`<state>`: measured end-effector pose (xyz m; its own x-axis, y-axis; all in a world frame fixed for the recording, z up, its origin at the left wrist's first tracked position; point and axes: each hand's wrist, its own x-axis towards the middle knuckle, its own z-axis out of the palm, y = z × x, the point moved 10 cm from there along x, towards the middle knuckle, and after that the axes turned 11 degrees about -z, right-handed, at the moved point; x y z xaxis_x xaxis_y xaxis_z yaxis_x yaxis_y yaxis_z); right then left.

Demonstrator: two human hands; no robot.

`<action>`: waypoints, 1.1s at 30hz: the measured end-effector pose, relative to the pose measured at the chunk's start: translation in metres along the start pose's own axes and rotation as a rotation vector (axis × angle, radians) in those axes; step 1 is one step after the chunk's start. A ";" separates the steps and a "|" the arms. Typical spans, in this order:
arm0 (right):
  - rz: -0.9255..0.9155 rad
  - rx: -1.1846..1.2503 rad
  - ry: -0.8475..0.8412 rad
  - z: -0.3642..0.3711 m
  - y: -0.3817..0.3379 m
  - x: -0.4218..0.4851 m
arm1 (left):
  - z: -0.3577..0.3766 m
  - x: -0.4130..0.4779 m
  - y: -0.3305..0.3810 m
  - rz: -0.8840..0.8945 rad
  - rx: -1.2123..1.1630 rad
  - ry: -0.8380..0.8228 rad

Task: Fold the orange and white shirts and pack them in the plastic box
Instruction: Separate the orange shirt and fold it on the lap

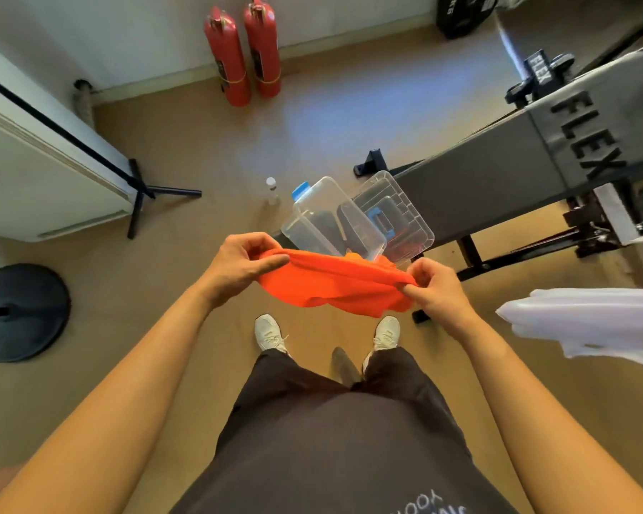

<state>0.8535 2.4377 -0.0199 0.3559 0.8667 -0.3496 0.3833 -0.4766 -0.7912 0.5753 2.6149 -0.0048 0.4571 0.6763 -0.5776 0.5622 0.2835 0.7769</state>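
An orange shirt (335, 283) hangs bunched in the air in front of me, above my feet. My left hand (245, 259) pinches its left end and my right hand (433, 285) pinches its right end. Just beyond the shirt, a clear plastic box (331, 220) stands on the near end of a grey bench, and its clear lid (398, 213) with a blue latch lies beside it. The white shirt (587, 320) lies draped at the right edge of the view, apart from both hands.
The grey weight bench (498, 179) marked FLEX runs to the upper right. Two red fire extinguishers (244, 50) stand by the far wall. A small bottle (271, 191) stands on the floor near the box. A black round base (19, 313) sits at left.
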 end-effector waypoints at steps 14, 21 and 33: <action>-0.095 0.132 -0.274 0.031 -0.017 -0.024 | 0.038 -0.039 0.002 -0.010 -0.002 -0.081; -0.106 0.426 -0.229 0.013 0.011 -0.040 | 0.137 -0.049 -0.083 -0.266 0.508 -0.498; -0.075 0.241 -0.251 0.023 0.105 -0.032 | 0.274 0.025 -0.088 -0.197 -0.062 -0.363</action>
<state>0.8631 2.3637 -0.1034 0.1022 0.9214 -0.3749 0.1780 -0.3877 -0.9044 0.7264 2.4205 -0.1566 0.5644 0.3250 -0.7588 0.6256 0.4313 0.6501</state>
